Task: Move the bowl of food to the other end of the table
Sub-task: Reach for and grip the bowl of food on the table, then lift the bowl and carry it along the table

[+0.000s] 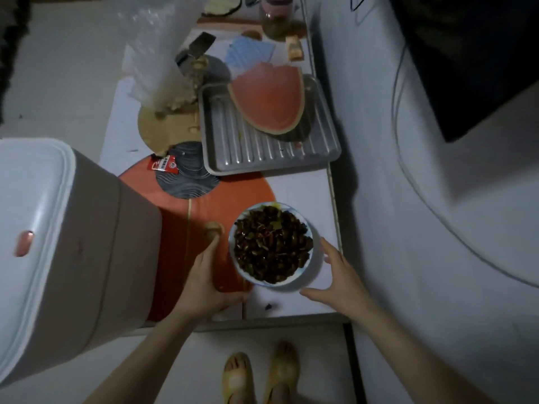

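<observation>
A white bowl (271, 244) heaped with dark cooked food sits at the near right end of the white table (303, 188), partly on a round orange mat (201, 217). My left hand (208, 282) is just left of the bowl, fingers spread, its thumb under the bowl's near left rim. On the bowl's right, my right hand (338, 275) is open, fingertips near the rim with a small gap. Neither hand grips the bowl.
A metal tray (262, 158) with a watermelon slice (269, 96) lies beyond the bowl. A patterned coaster (189, 176), a red packet (163, 164), a wooden round board (166, 132), a plastic bag and a cleaver crowd the far half. A white-lidded appliance (58, 243) stands at left.
</observation>
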`<action>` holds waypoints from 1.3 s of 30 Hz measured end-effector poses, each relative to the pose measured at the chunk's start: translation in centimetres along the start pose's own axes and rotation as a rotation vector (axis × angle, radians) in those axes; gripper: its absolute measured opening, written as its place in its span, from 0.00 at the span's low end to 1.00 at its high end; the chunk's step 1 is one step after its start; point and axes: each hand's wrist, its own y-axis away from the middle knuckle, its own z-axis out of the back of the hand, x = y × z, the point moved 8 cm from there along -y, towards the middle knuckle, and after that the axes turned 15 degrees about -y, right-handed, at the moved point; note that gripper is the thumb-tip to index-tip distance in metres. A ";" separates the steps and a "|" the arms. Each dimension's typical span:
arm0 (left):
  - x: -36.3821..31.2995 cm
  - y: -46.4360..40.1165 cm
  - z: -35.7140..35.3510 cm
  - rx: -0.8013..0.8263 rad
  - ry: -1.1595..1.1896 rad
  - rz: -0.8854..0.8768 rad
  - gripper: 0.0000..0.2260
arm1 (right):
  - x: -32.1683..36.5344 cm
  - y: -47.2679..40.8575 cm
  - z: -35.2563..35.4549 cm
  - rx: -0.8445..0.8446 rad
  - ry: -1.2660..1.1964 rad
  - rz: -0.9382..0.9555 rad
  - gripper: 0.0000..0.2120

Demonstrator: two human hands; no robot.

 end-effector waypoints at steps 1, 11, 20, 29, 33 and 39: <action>0.6 -0.7 -0.7 -0.021 0.026 -0.011 0.58 | -0.9 -0.7 -0.2 0.003 -0.014 0.008 0.55; 1.5 -4.3 -4.4 -0.131 0.239 -0.240 0.52 | -3.0 -5.2 -2.0 -0.043 0.031 0.195 0.61; 0.7 -3.2 -4.8 -0.191 0.380 -0.267 0.47 | -2.4 -3.7 -3.0 -0.060 -0.193 0.315 0.50; -3.8 3.0 0.8 -0.214 0.443 -0.320 0.46 | 3.1 1.9 -1.9 -0.008 -0.391 0.371 0.48; -7.5 6.7 5.8 -0.242 0.484 -0.326 0.47 | 8.4 5.1 -0.1 0.009 -0.432 0.383 0.49; -12.7 12.1 15.3 -0.342 0.503 -0.316 0.47 | 19.9 9.4 2.2 0.089 -0.403 0.452 0.50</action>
